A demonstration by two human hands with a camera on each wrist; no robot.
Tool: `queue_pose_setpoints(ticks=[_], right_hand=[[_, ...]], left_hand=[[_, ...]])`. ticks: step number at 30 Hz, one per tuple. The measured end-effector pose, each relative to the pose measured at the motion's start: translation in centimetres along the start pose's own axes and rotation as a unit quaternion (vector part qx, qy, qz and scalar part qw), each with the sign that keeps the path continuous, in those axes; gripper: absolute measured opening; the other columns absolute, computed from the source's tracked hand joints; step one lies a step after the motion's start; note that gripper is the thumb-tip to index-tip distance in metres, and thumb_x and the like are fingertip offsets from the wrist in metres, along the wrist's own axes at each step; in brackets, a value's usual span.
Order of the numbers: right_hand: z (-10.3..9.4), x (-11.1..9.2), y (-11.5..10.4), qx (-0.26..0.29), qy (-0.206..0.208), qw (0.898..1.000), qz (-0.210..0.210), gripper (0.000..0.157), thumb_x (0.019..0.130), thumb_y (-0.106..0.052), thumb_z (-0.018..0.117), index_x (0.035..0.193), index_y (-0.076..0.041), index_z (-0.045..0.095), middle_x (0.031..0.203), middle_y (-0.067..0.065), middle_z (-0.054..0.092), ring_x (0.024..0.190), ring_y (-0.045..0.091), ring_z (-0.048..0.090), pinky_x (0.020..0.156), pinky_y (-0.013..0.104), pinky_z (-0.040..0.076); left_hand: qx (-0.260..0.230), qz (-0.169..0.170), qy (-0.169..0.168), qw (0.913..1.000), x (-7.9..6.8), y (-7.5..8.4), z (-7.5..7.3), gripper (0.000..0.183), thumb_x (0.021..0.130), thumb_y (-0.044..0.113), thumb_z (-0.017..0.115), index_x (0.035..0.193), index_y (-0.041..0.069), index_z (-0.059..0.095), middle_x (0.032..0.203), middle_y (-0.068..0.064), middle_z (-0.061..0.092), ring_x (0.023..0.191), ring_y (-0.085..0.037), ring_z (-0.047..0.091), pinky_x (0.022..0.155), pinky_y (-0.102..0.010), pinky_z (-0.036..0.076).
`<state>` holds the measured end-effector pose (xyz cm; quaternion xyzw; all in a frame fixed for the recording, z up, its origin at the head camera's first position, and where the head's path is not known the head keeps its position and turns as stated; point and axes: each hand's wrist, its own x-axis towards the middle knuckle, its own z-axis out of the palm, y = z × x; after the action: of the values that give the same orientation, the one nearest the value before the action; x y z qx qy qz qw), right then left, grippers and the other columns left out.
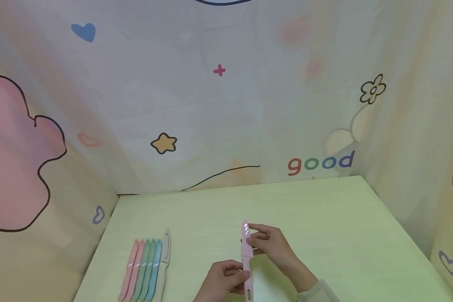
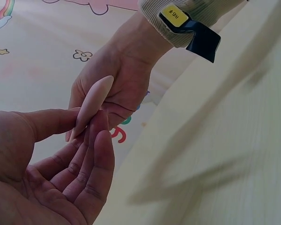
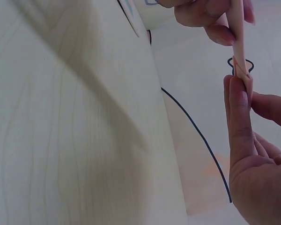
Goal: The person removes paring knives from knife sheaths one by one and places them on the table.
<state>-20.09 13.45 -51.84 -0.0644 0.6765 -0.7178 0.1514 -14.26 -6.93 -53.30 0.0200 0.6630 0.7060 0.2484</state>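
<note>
Both hands hold a pink knife (image 1: pixel 248 277) upright over the front of the table. My left hand (image 1: pixel 220 280) pinches its handle between thumb and fingers; the slot near the handle's lower end shows below. Higher up, my right hand (image 1: pixel 274 247) pinches the pink sheath (image 1: pixel 246 245), which covers the blade and bears white slanted marks. In the left wrist view, the rounded handle end (image 2: pixel 94 99) points out past the left thumb. The right wrist view shows the seam where sheath and handle (image 3: pixel 239 35) meet, between both hands.
At the table's left, several slim tools lie in a row: pink ones (image 1: pixel 130 265), green ones (image 1: pixel 147 268) and a blue one (image 1: pixel 154 268). Beside them lies a white sheathed knife (image 1: pixel 163 266). Printed cloth (image 1: pixel 219 117) walls the pale green table (image 1: pixel 317 218) at back and sides.
</note>
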Motion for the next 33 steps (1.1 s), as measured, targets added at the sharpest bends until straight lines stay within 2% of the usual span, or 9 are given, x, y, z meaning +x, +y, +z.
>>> queue_pose_setpoints(ticks=[9, 24, 33], right_hand=[[-0.6, -0.6, 0.3, -0.003, 0.001, 1.0, 0.005, 0.057, 0.098, -0.007, 0.067, 0.149, 0.01, 0.045, 0.112, 0.019, 0.076, 0.092, 0.017, 0.077, 0.082, 0.035, 0.065], [-1.3, -1.4, 0.7, -0.003, 0.032, 0.999, 0.01, 0.057, 0.096, -0.007, 0.07, 0.147, 0.01, 0.048, 0.109, 0.018, 0.077, 0.089, 0.017, 0.077, 0.079, 0.033, 0.065], [-1.8, -1.8, 0.6, 0.0, 0.036, 0.999, 0.003, 0.057, 0.096, -0.006, 0.07, 0.146, 0.012, 0.047, 0.108, 0.017, 0.078, 0.089, 0.015, 0.077, 0.079, 0.033, 0.065]], left_hand=[[0.006, -0.005, -0.001, 1.0, 0.5, -0.1, 0.8, 0.023, 0.095, 0.012, 0.074, 0.11, -0.005, 0.071, 0.092, -0.013, 0.079, 0.074, -0.014, 0.073, 0.071, -0.034, 0.066], [0.011, -0.008, -0.013, 0.9998, 1.1, -0.2, 1.8, 0.023, 0.095, 0.012, 0.074, 0.111, -0.005, 0.072, 0.093, -0.014, 0.079, 0.074, -0.013, 0.072, 0.071, -0.034, 0.066], [0.006, -0.003, -0.02, 0.9998, 1.6, -0.4, 2.3, 0.022, 0.095, 0.012, 0.073, 0.109, -0.005, 0.072, 0.091, -0.013, 0.079, 0.072, -0.012, 0.072, 0.068, -0.03, 0.064]])
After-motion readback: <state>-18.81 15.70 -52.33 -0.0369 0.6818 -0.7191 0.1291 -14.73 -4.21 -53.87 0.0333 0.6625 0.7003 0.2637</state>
